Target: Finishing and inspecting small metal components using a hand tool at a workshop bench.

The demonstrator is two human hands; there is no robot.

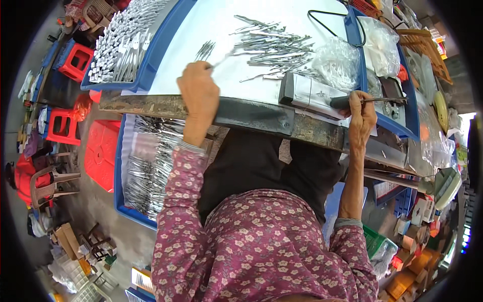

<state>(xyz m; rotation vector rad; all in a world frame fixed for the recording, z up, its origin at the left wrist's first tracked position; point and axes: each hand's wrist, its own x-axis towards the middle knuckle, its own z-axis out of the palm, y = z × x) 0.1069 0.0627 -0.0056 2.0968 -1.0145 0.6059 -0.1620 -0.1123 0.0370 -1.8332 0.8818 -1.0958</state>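
My left hand (198,86) is closed above the near edge of the work table (171,75), its fingertips pinching one thin, pale metal piece (224,58) that is blurred. Beyond it lies a loose pile of slim metal pieces (276,48), with a smaller bunch (205,50) to its left. My right hand (361,118) grips a screwdriver-like tool; its dark handle (339,102) points left and its thin metal shaft (387,99) sticks out to the right. Beside that handle, at the table edge, sits a pale block with a black end (314,93).
A blue tray (151,55) of white-ended metal pieces stands at the left. Below the table edge is another blue bin (119,176) full of slim metal parts. Clear plastic bags (337,63) and a blue tray (412,113) are at the right. Red stools (63,126) stand on the floor.
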